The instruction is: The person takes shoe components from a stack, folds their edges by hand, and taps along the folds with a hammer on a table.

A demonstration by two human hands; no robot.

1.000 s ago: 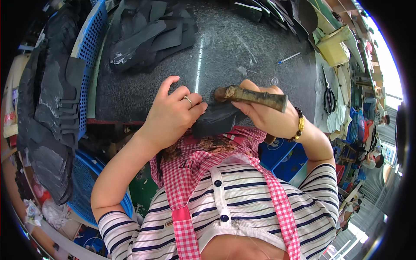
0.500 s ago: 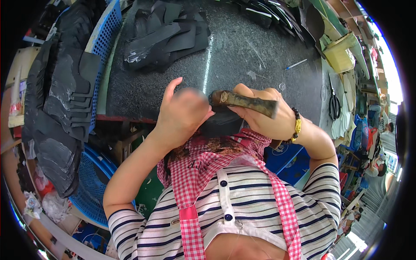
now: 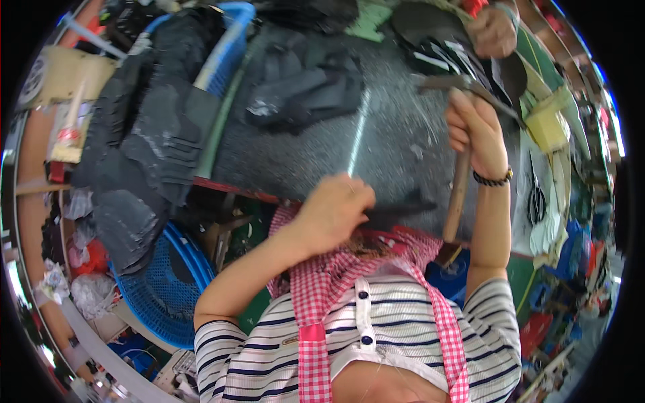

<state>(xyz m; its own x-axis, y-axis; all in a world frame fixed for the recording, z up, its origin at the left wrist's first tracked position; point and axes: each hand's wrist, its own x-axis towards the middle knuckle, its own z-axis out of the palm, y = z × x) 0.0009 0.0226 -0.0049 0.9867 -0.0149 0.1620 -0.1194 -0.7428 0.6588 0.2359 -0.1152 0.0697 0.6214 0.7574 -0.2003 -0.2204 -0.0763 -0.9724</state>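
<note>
My right hand [image 3: 480, 131] is closed round a hammer [image 3: 458, 195], gripping it close under its metal head. The wooden handle hangs down below my fist, above the right part of the dark work surface. My left hand [image 3: 334, 213] is at the front edge of that surface, fingers curled in on the left end of a flat black piece [image 3: 406, 207]. Motion smears the piece and my left fingertips. The black piece lies against the front edge, just above my red checked apron [image 3: 312, 285].
Black cut pieces [image 3: 302, 87] lie piled on the dark work surface [image 3: 275, 158]. More black pieces [image 3: 141, 154] are stacked at left, beside blue baskets [image 3: 161, 295]. Black scissors [image 3: 535, 201] and a yellow container [image 3: 547, 129] are at right. Another person's hand [image 3: 494, 32] shows at far right.
My right hand has lifted the hammer away from my left hand, up and to the right. The view has shifted, and another person's hand has come in at the far right.
</note>
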